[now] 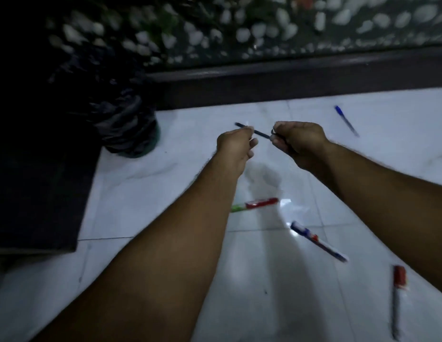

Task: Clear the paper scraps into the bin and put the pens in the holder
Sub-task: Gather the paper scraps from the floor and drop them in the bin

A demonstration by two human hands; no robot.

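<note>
Above the white tiled floor (165,193), one thin dark pen (260,132) is held up between two hands: the left hand (236,146) is pinched on its shaft, the right hand (299,141) is curled around its near end. Four more pens are counted on the tiles: a blue one (346,120) far right, a red and green one (257,204) below the hands, a blue and white one (318,240), and a red-capped one (397,299) near right. One bin with a black bag (126,127) is seen at left. Everything is blurred and dim.
</note>
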